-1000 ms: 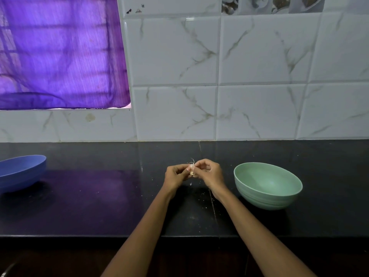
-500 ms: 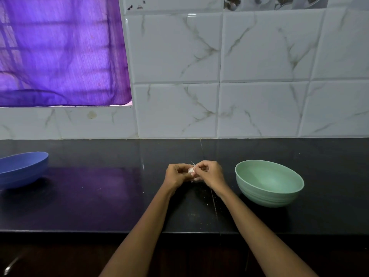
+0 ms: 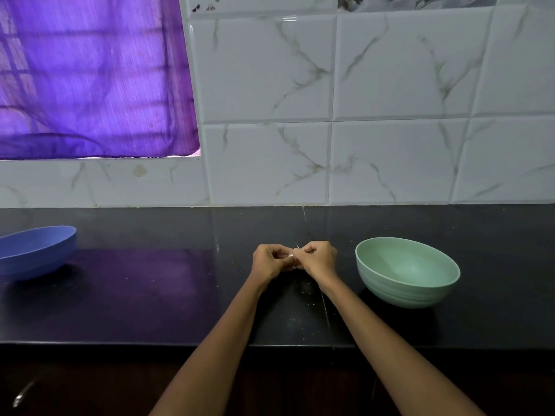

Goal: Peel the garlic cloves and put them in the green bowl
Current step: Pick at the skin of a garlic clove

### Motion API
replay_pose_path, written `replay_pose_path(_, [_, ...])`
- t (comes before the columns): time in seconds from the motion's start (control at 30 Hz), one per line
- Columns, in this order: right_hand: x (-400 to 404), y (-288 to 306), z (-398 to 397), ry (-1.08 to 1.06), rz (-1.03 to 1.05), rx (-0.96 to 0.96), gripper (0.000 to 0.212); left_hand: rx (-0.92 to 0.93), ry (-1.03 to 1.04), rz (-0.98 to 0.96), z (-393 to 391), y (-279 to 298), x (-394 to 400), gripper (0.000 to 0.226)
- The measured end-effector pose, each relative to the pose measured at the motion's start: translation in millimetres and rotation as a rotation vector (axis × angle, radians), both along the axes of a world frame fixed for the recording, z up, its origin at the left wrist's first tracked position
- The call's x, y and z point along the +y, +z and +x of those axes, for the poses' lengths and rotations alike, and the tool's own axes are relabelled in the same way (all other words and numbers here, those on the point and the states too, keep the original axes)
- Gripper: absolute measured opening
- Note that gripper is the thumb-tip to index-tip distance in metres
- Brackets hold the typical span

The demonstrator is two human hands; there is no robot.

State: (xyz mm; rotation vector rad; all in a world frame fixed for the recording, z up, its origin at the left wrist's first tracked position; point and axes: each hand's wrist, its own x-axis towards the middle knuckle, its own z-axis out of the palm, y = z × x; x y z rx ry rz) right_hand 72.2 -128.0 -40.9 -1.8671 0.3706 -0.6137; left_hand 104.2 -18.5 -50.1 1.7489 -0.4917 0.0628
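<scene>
Peeling in progress: the left hand and right hand meet over the counter, both pinched on a clove between them, with the apparently empty green bowl just right of the right hand awaiting the peeled clove.

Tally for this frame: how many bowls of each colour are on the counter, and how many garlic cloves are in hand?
Green bowl: 1
Blue bowl: 1
Garlic clove, pinched between left hand and right hand: 1
Total: 3
</scene>
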Motion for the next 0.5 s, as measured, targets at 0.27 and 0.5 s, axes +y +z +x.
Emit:
replay_pose_path(0.27, [0.8,-0.3,-1.1,-0.068,0.224,-0.002,0.017,0.126,0.039,-0.136,0.0,-1.1,1.0,0.008])
replay_pose_path(0.5, [-2.3,-2.5,-3.7,0.036,0.299,-0.084,0.011,0.324,-0.048,-0.321,7.6,0.8,3.9,0.016])
